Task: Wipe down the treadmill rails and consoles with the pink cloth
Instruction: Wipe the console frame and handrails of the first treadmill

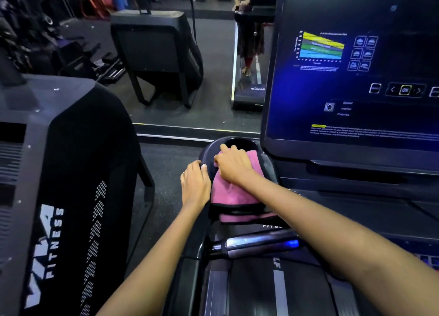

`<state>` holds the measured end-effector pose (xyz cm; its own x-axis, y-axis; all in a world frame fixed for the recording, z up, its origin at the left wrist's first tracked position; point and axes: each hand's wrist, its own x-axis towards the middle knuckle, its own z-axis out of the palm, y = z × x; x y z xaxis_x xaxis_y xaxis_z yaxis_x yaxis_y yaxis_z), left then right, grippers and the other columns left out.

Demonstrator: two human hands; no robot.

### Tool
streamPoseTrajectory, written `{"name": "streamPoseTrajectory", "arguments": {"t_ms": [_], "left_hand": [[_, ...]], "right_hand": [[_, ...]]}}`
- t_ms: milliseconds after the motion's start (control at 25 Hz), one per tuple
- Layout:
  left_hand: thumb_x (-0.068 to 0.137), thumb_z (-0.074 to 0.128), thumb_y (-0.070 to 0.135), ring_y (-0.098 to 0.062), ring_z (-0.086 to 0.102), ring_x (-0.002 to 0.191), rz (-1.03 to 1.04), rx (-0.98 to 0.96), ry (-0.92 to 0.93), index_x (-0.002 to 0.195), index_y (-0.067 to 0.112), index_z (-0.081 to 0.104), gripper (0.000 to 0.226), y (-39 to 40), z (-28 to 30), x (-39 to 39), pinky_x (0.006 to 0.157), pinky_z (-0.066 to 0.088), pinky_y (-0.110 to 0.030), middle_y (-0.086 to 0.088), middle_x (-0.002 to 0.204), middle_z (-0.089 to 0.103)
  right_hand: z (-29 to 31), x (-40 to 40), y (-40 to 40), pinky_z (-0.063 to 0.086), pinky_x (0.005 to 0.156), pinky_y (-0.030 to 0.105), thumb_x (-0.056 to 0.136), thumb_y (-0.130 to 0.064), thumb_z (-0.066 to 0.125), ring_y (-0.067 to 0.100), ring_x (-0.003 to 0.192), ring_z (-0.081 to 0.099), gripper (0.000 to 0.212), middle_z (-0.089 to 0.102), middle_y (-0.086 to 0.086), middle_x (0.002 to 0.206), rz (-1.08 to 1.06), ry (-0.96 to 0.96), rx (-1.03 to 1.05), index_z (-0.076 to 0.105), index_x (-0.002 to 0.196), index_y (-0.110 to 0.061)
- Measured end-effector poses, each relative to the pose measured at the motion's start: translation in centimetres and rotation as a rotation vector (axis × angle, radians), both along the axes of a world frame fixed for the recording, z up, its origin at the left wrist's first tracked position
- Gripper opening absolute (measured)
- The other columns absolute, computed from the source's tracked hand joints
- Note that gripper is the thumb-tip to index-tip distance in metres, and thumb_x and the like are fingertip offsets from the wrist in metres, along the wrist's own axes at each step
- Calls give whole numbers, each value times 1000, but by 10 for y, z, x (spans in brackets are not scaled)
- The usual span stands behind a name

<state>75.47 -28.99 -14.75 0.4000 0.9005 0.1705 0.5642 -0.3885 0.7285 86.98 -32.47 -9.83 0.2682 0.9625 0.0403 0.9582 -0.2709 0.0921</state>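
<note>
Dim gym: speckled dark floor (171, 163), mirror (213, 78) ahead. Glossy black plastic console (332, 185) with glowing blue screen (356, 78) and 1 round cup holder (240, 142). Soft folded pink cloth (228, 194) draped at the holder's near side, pressed under the right hand (234, 165), fingers slightly apart; left hand (195, 185) just beside it, fingers curled over the console's edge.

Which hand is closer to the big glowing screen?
Right. The right hand presses the pink cloth just below the lower left corner of the screen. The left hand is farther left, holding the outer edge of the tray.
</note>
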Motion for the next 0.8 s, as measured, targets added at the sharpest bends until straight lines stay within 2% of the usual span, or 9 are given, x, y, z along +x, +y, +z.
{"name": "streamPoseTrajectory", "arguments": {"t_ms": [160, 360, 480, 560, 680, 720, 800], "left_hand": [[99, 29, 22, -26, 49, 110, 21, 5, 20, 114, 5, 53, 33, 1, -2, -2, 103, 30, -41, -11, 115, 57], [99, 31, 24, -24, 47, 115, -48, -4, 41, 120, 7, 51, 33, 3, 2, -1, 106, 29, -41, -9, 123, 53], [95, 42, 24, -24, 42, 123, -149, 33, 133, 121, 10, 53, 31, 5, 1, -1, 110, 25, -40, -7, 132, 46], [90, 50, 19, -25, 38, 125, -212, 44, 123, 113, 9, 60, 26, 5, 0, -1, 110, 24, -37, -5, 138, 41], [88, 49, 14, -26, 41, 121, -215, 33, 54, 102, 6, 62, 21, 4, 2, -3, 108, 26, -36, -4, 136, 43], [90, 45, 17, -24, 42, 121, -208, 35, 42, 104, 7, 61, 23, 3, 3, -3, 107, 26, -36, -5, 134, 45], [96, 37, 22, -23, 43, 123, -183, 26, 52, 110, 9, 56, 27, 3, 4, -1, 107, 26, -38, -5, 132, 45]], "right_hand": [[3, 21, 29, 42, 77, 37, 91, -25, 52, 31, 106, 52, 25, 49, 8, 119, -80, 55, -30, 64, 113, -19], [3, 33, 48, 41, 79, 36, 92, -20, 49, 31, 106, 52, 24, 51, 6, 117, -133, 81, 23, 64, 110, -20], [-4, 33, 26, 41, 86, 41, 94, -22, 45, 36, 111, 52, 30, 53, 11, 124, -179, 199, 71, 49, 122, -14], [-5, 29, 10, 40, 88, 41, 94, -29, 44, 37, 112, 53, 35, 56, 16, 125, -209, 282, 66, 45, 123, -8], [1, 21, 2, 42, 80, 38, 90, -25, 47, 38, 105, 56, 25, 60, 14, 113, -180, 314, 39, 59, 107, -13], [5, 19, -2, 43, 75, 37, 84, -20, 49, 37, 100, 58, 20, 61, 13, 106, -166, 343, 49, 61, 99, -14], [11, 16, -13, 46, 71, 37, 76, -15, 52, 33, 92, 58, 24, 61, 10, 96, -84, 357, 44, 64, 96, -14]]}}
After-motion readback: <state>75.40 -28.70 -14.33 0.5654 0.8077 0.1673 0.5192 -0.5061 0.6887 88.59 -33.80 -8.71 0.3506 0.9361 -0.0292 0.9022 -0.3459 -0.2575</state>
